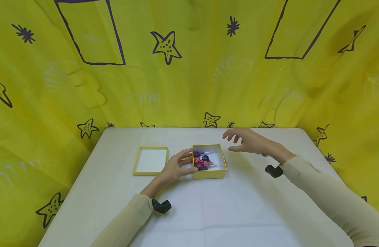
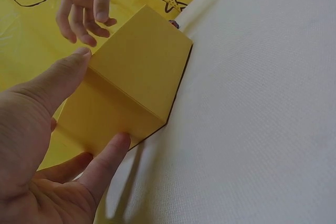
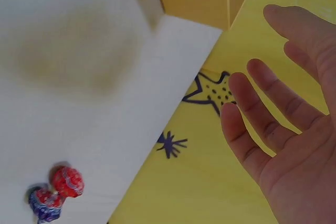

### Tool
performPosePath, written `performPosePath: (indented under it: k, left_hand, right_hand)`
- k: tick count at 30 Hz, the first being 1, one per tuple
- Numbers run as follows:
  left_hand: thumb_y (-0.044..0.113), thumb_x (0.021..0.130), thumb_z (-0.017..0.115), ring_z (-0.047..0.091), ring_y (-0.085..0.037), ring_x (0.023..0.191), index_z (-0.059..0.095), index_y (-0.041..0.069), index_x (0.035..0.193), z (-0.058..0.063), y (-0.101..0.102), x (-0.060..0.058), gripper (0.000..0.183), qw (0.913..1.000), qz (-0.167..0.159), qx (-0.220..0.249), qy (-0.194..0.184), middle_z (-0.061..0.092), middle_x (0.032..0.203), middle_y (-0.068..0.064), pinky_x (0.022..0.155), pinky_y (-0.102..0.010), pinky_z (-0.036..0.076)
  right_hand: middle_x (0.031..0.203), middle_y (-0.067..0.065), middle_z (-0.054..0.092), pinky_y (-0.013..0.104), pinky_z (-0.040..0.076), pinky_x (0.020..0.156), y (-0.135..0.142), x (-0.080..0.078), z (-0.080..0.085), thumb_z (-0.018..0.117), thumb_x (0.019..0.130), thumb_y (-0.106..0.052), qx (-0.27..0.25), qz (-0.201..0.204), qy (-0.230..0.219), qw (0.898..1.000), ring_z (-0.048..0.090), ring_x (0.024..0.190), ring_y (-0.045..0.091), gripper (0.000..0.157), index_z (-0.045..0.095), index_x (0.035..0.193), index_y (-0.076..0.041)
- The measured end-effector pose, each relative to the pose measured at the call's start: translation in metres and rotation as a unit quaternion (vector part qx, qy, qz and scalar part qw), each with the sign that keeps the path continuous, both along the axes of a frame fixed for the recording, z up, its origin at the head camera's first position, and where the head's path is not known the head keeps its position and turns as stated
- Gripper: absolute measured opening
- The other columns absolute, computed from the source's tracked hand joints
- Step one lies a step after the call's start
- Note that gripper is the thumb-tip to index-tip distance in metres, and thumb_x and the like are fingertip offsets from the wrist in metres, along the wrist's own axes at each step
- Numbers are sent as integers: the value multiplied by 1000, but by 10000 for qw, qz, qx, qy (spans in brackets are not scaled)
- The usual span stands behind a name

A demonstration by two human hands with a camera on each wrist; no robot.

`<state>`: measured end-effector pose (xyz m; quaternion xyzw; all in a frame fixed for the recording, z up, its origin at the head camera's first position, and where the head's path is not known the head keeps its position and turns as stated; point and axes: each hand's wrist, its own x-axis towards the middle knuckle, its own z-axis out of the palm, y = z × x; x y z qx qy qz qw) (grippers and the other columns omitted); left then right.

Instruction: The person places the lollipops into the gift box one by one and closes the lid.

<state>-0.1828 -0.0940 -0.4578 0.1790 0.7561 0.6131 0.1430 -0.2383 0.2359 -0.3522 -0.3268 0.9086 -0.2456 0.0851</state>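
Note:
A yellow box point(image 1: 209, 174) with a white inside stands without its lid on the table. Several wrapped lollipops point(image 1: 204, 161), red and dark purple, lie in it, their white sticks pointing right. My left hand point(image 1: 174, 167) touches the box's left side. In the left wrist view its thumb lies at the top corner and its fingers press the wall, fairly straight. To the right of the box, my right hand point(image 1: 249, 140) hovers with fingers spread and nothing in them. Below it in the right wrist view lie two lollipops, one red point(image 3: 67, 182) and one red and blue point(image 3: 45, 203).
The box's lid point(image 1: 150, 160) lies inside up, left of the box and just beyond the left hand. A white cloth covers the table point(image 1: 232, 212). Behind it hangs a yellow curtain point(image 1: 189, 85) with drawn stars, along the table's back edge and sides.

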Motion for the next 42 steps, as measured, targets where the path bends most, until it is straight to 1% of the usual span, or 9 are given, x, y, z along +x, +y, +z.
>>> performPosePath:
  k: [4,11,17,20,26,30,35,37,42]
  left_hand:
    - [17,89,83,51,-36,138,40,16,158,1,0,0,82,10000,-1,-5,19,42,158,-18,110,-53,45]
    - [17,89,83,52,-37,137,40,16,158,2,-1,0,81,10000,-5,-2,86,43,158,-19,111,-52,44]
    - [17,89,83,52,-36,137,40,16,158,0,-1,-1,81,10000,-12,-6,77,43,158,-19,111,-52,44]
    - [16,89,83,52,-36,138,40,16,158,0,-1,-1,81,10000,-4,0,66,43,158,-18,111,-52,44]
    - [14,89,82,52,-37,138,40,16,158,-1,-1,0,81,9999,-36,84,92,43,157,-19,111,-52,44]
    - [14,90,81,51,-39,138,39,15,158,-1,-2,1,80,9998,-62,89,141,42,157,-21,110,-52,45]
    - [16,90,82,51,-37,138,40,19,158,0,-1,1,80,9999,-32,1,101,43,158,-17,111,-52,44]
    - [17,89,83,51,-35,138,41,20,158,0,-1,1,81,10000,-21,-3,67,43,158,-16,111,-51,44]
    - [18,89,82,51,-37,138,40,18,158,0,0,1,81,9999,-42,10,124,44,157,-18,110,-51,45]
  right_hand:
    - [117,9,69,49,58,84,13,-1,-5,80,91,-16,31,-168,48,9998,66,105,37,43,64,130,-13]
    - [116,17,69,54,57,87,32,-4,-13,79,91,-10,259,-338,119,9990,67,104,41,43,62,130,-7]
    - [117,21,67,58,55,90,46,-6,-22,76,92,-7,509,-531,-84,9973,66,105,42,44,60,133,-4]
    - [116,21,67,57,55,89,54,-8,-29,76,92,-7,579,-565,-86,9967,66,104,41,45,59,134,-4]
    - [113,20,68,54,56,85,72,-13,-41,78,90,-4,615,-576,18,9964,66,97,36,47,59,133,-5]
    - [113,19,68,54,55,87,80,-16,-46,77,90,-4,730,-651,-56,9952,65,99,36,47,60,133,-5]
    - [112,17,68,56,54,90,89,-18,-51,78,90,-4,852,-764,-192,9932,63,99,34,45,61,132,-5]
    - [109,15,68,56,54,90,92,-18,-52,78,90,-5,856,-762,-217,9932,63,97,34,43,62,130,-5]
    - [100,10,68,53,55,87,99,-18,-55,78,90,-5,799,-777,-313,9933,62,92,29,36,64,123,-5]
